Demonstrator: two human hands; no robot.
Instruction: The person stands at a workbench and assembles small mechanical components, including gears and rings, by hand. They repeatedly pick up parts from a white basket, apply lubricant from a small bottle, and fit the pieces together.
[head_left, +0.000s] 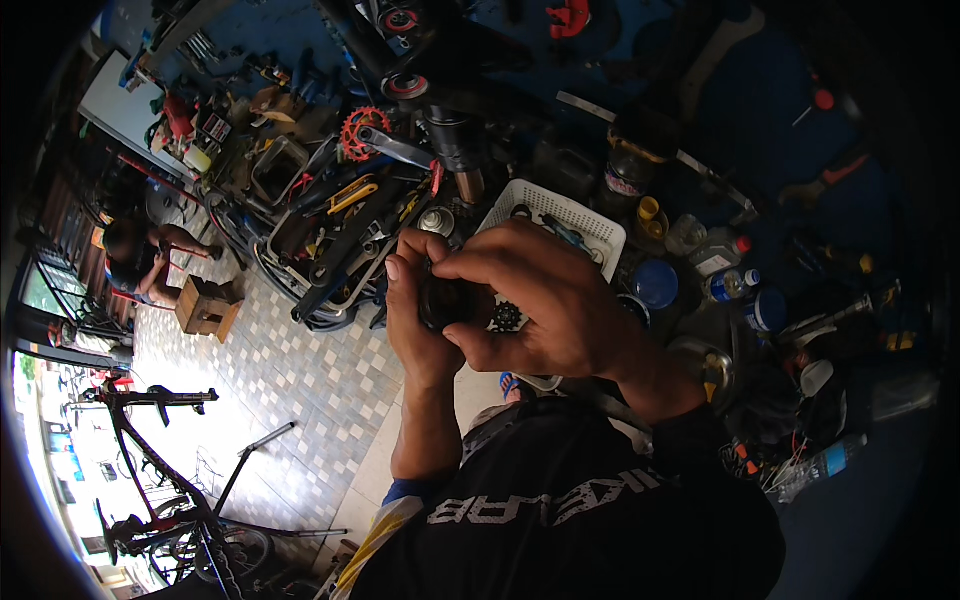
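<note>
In front of my chest, my left hand (pixel 412 318) and my right hand (pixel 550 295) come together around a small dark rounded part (pixel 440 302). Its kind is hard to make out, since fingers and shadow cover most of it. The left thumb and index finger rise beside its far side. My right fingers curl over the top, with the right thumb on the near side. Just beyond the hands stands a white perforated plastic basket (pixel 610 232) with small tools and parts in it. A black toothed sprocket (pixel 506 317) shows beneath my right hand.
A bicycle frame with a shock absorber (pixel 452 140) and a red chainring (pixel 362 133) stands ahead. Left of it is a tray of tools, with a yellow utility knife (pixel 352 193). Bottles and jars (pixel 655 283) crowd the right. Another person (pixel 135 255) sits far left.
</note>
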